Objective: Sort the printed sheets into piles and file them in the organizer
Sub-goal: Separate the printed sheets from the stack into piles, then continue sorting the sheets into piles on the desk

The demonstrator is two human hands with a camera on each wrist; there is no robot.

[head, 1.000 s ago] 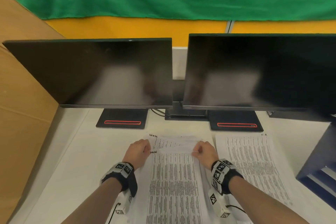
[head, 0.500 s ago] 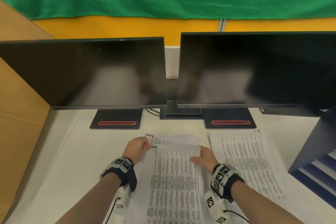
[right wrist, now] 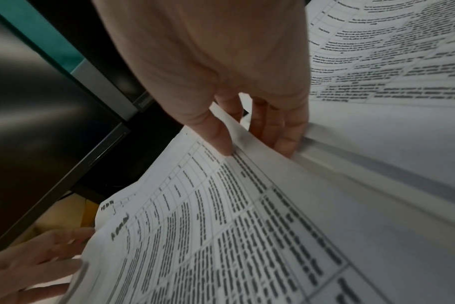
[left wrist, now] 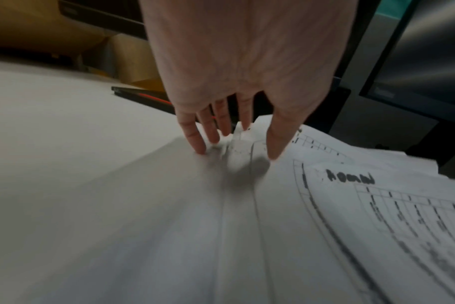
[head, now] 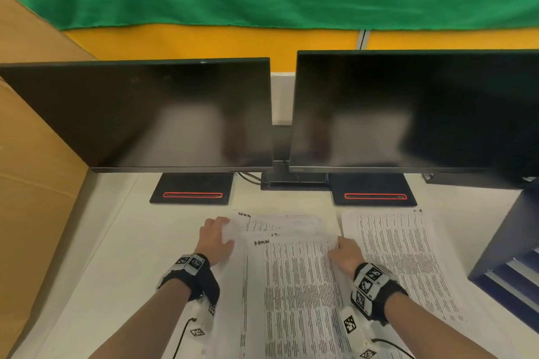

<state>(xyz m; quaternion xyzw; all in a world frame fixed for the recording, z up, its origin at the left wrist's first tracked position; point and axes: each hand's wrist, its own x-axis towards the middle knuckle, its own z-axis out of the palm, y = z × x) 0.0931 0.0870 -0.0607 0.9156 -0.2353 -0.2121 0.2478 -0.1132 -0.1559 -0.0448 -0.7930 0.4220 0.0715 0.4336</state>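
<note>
White tabletop (head: 122, 256) below two dark monitors (head: 163, 114): your left hand (head: 214, 237) presses flat, fingers straight, on the central white printed-sheet stack (head: 291, 285); your right hand (head: 347, 253) pinches the top sheet's edge. You're separating it; next, likely lift it toward the lower-right sheet pile (head: 399, 256).

right hand (head: 347, 253) has pulled the top sheet (head: 294, 285) nearer, baring sheets beneath.

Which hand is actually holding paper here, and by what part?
Right hand pinches the top sheet at its right edge; left hand presses the stack, fingers straight.
</note>
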